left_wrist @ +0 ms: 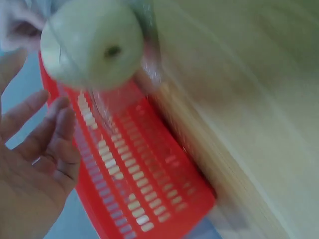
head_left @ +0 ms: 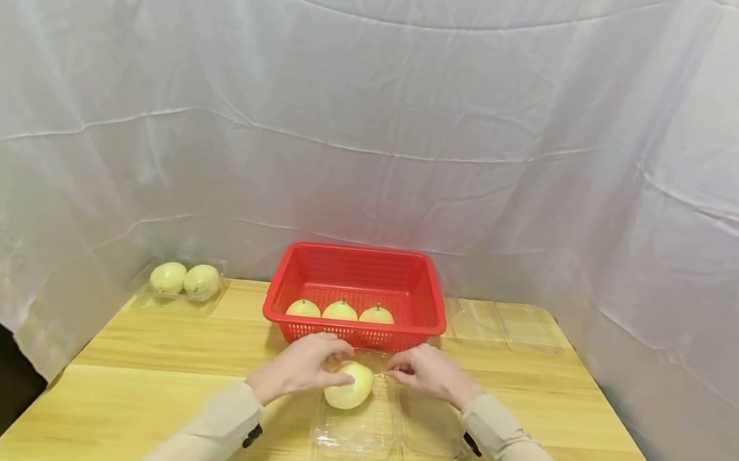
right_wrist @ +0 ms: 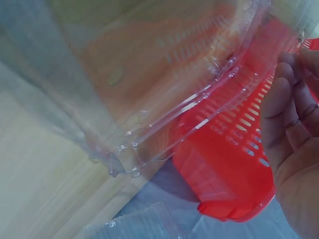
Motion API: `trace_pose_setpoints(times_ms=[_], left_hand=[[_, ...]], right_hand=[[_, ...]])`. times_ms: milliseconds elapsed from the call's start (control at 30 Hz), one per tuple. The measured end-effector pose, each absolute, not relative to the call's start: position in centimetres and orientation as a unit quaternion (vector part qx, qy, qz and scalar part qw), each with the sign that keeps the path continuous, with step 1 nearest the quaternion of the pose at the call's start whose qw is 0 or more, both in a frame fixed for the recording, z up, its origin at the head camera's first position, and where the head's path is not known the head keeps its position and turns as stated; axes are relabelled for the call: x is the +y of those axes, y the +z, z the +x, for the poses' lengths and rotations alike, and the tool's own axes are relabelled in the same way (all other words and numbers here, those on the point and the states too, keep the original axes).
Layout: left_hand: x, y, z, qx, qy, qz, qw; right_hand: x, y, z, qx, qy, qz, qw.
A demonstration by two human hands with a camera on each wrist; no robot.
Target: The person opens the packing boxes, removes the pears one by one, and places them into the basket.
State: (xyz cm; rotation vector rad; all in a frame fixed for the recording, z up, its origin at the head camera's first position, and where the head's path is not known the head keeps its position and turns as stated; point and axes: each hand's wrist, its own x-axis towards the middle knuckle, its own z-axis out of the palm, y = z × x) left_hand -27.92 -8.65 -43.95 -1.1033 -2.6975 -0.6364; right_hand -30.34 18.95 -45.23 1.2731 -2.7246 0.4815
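Note:
A pale yellow pear (head_left: 349,386) lies in the far part of a clear plastic clamshell box (head_left: 354,433), whose lid (head_left: 433,426) is folded out to the right. My left hand (head_left: 308,366) is at the pear's left side, its fingers spread and loosely bent. In the left wrist view the fingers (left_wrist: 35,117) stand apart from the pear (left_wrist: 92,45), whose dark blossom end shows. At the box's far right edge is my right hand (head_left: 430,371), its fingers (right_wrist: 279,99) loosely bent close to the clear plastic (right_wrist: 194,104).
Just beyond the box stands a red plastic basket (head_left: 363,251) with three pears (head_left: 341,310) showing inside. Another clear box at the back left holds two pears (head_left: 184,280). More clear plastic boxes (head_left: 504,325) lie at the back right. Pale curtains (head_left: 383,123) surround the wooden table (head_left: 178,408).

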Motion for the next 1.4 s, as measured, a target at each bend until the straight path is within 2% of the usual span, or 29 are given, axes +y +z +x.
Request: trace_pose_setpoints(times_ms=[333,700,800,1100,1200,1400], left_hand=[[-6.2,-45.3,-26.8,-0.927,-0.033,-0.365,0.083],[-5.7,-46.4,-27.0,-0.924,0.002,-0.365,0.114],[-5.8,-46.6,-27.0,-0.920,-0.013,-0.370,0.125],[-6.0,-46.7,-27.1,-0.909,-0.086,-0.373,0.163],[-5.9,-46.4,-27.0,-0.911,-0.124,-0.364,0.152],[-5.8,-45.6,-26.8,-0.911,-0.201,-0.341,0.118]], right_hand=[[18.8,-45.5,-30.0,-0.896,0.155,0.412,0.050],[18.9,-45.6,-30.0,-0.895,0.162,0.412,0.066],[19.0,-45.4,-30.1,-0.889,0.172,0.412,0.101],[19.5,-44.1,-31.1,-0.867,0.208,0.346,0.292],[19.8,-44.0,-31.6,-0.877,0.196,0.304,0.316],[20.4,-44.1,-32.3,-0.912,0.146,0.249,0.290]])
